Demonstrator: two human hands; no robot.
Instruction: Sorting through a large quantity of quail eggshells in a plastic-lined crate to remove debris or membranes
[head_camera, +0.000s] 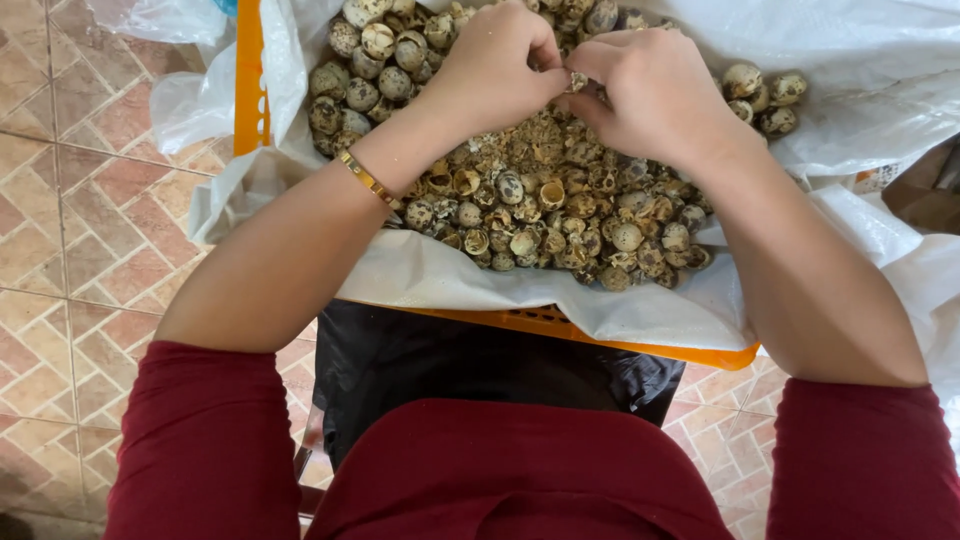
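My left hand and my right hand meet over a heap of speckled quail eggs, both pinching one small speckled quail egg between their fingertips. A gold bracelet circles my left wrist. Below the hands lies a pile of broken, empty shells. Whole speckled eggs sit at the far left of the heap, and a few more whole eggs lie at the right. Everything rests on a white plastic sheet lining an orange crate.
The crate's orange rim also shows at the left. A tiled floor in brown and cream spreads to the left. More white plastic sheet lies at the right, beside a brown object. My dark red sleeves and lap fill the bottom.
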